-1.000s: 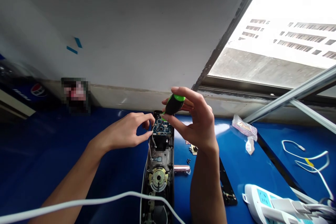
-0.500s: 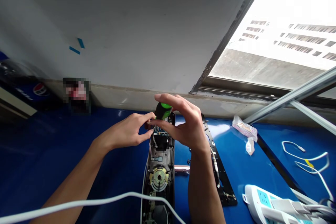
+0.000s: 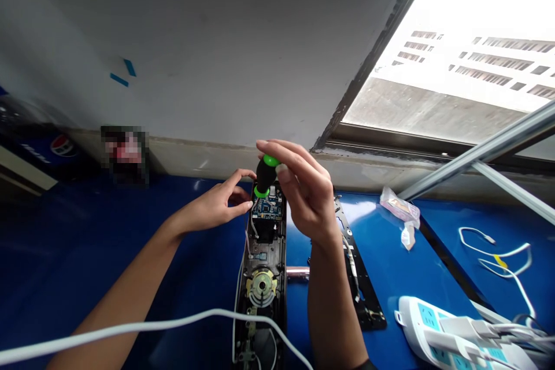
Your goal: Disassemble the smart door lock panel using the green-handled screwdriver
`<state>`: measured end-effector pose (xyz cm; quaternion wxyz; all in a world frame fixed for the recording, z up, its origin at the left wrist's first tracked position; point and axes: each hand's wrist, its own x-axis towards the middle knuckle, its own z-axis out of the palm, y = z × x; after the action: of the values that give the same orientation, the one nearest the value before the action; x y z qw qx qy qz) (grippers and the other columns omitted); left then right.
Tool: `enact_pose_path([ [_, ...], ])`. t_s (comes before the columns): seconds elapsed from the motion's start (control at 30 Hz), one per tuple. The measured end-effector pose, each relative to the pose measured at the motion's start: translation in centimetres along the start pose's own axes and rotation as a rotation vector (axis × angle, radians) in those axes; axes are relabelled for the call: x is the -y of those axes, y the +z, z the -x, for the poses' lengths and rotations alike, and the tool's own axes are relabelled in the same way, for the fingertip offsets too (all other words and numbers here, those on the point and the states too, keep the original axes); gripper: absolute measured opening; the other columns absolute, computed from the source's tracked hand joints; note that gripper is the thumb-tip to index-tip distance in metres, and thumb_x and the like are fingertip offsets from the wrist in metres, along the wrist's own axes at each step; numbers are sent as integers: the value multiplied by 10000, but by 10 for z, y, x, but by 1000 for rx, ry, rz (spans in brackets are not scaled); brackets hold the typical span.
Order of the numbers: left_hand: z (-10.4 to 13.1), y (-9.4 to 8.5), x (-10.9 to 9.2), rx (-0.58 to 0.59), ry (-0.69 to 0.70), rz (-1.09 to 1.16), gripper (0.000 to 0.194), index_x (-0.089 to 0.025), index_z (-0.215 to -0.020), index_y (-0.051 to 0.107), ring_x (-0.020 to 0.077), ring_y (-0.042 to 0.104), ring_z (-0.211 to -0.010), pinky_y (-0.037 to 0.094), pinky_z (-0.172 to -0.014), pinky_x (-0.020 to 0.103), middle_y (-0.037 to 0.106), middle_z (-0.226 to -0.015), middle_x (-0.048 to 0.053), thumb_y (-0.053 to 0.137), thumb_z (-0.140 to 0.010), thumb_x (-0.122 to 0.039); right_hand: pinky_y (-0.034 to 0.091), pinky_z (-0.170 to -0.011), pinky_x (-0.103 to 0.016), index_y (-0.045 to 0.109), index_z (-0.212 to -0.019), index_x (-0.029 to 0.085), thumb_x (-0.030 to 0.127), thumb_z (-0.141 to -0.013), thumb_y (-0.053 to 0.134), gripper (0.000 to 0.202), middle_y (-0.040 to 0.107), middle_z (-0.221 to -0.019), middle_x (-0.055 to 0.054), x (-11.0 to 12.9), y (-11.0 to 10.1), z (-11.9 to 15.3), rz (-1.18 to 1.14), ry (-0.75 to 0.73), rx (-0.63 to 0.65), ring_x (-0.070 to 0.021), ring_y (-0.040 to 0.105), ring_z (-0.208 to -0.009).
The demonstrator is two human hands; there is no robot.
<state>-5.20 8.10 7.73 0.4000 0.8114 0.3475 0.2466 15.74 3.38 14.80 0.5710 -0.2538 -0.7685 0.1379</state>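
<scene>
The tip of the screwdriver [image 3: 265, 177] is out of sight beneath its handle, which the right hand [image 3: 306, 193] partly covers. Some fingers of the left hand [image 3: 212, 205] sink into shadow behind the thumb. Parts on the circuit board [image 3: 271, 208] are too small to tell. The casing [image 3: 273, 252] is cut off toward the desk's near edge, as is the power strip [image 3: 414, 321] toward its near right corner. The right forearm hides some of the black panel [image 3: 369, 306]. A pixelated object [image 3: 125, 153] by the desk's far edge is unreadable.

Black-green screwdriver [image 3: 265, 177] over circuit board [image 3: 269, 210]
</scene>
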Motion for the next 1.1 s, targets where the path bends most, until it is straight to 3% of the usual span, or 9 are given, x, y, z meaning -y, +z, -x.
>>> enact_pose_path([
  [0.07, 0, 1, 1, 7, -19, 18, 537, -242, -1475, 402, 249, 757, -983, 594, -835, 346, 772, -1093, 71, 602, -989, -355, 646, -951, -387, 659, -1367, 311, 206, -1065, 507, 354, 729, -1297, -41, 0, 0, 0, -63, 6, 27, -193, 721, -1147],
  [0.17, -1, 3, 1, -1, -43, 30, 538, -227, -1474, 444, 267, 751, -991, 588, -871, 370, 772, -1065, 73, 600, -984, -383, 650, -855, -336, 741, -1235, 293, 220, -959, 724, 286, 737, -1125, -31, -1, -1, 1, -30, -18, -42, -169, 733, -982],
  [0.23, -2, 4, 2, -2, -64, 46, 549, -228, -1479, 454, 276, 745, -1019, 584, -898, 383, 773, -1079, 75, 603, -976, -388, 637, -816, -327, 764, -1194, 290, 241, -925, 772, 274, 690, -1085, -32, -2, -2, 1, 28, -16, -69, -150, 704, -910],
  [0.4, -4, 7, 7, 0, -92, 52, 507, -227, -1441, 493, 275, 746, -1019, 579, -903, 373, 777, -1104, 73, 599, -974, -394, 620, -987, -389, 660, -1380, 293, 179, -1070, 490, 372, 720, -1297, -57, -3, -2, 0, -104, 60, 52, -190, 697, -1181],
  [0.57, -4, 8, 8, -9, -106, -21, 428, -202, -1354, 569, 266, 747, -973, 576, -878, 354, 783, -1063, 72, 611, -964, -373, 638, -845, -330, 765, -1193, 292, 239, -925, 774, 273, 705, -1088, -30, -6, -2, 0, 19, 31, -41, -158, 710, -948],
  [0.73, -4, 7, 3, 22, -95, 40, 616, -210, -1532, 427, 265, 749, -1007, 582, -908, 370, 783, -1099, 75, 612, -958, -335, 598, -1037, -402, 675, -1370, 285, 177, -1067, 491, 371, 699, -1335, -61, -6, -4, 0, -91, 69, 50, -194, 687, -1207],
  [0.83, -4, 7, 2, 14, -99, 25, 667, -222, -1578, 390, 264, 753, -994, 586, -896, 365, 787, -1076, 66, 611, -958, -329, 631, -943, -373, 740, -1256, 300, 183, -1005, 641, 293, 749, -1180, -31, -7, -5, 1, -84, 61, -4, -184, 728, -1076],
  [0.93, -5, 7, 2, 6, -97, 8, 677, -239, -1592, 384, 254, 753, -974, 587, -893, 358, 785, -1048, 52, 610, -962, -341, 633, -848, -355, 785, -1162, 305, 241, -933, 760, 239, 704, -1102, -34, -9, -7, 1, 18, 55, -68, -169, 711, -949],
  [1.1, -5, 6, 0, 18, -99, 3, 696, -243, -1605, 367, 266, 754, -1006, 585, -909, 373, 787, -1100, 68, 607, -961, -357, 601, -1028, -440, 670, -1387, 317, 179, -1053, 524, 389, 704, -1348, -49, -9, -9, 1, -158, 79, 72, -218, 683, -1225],
])
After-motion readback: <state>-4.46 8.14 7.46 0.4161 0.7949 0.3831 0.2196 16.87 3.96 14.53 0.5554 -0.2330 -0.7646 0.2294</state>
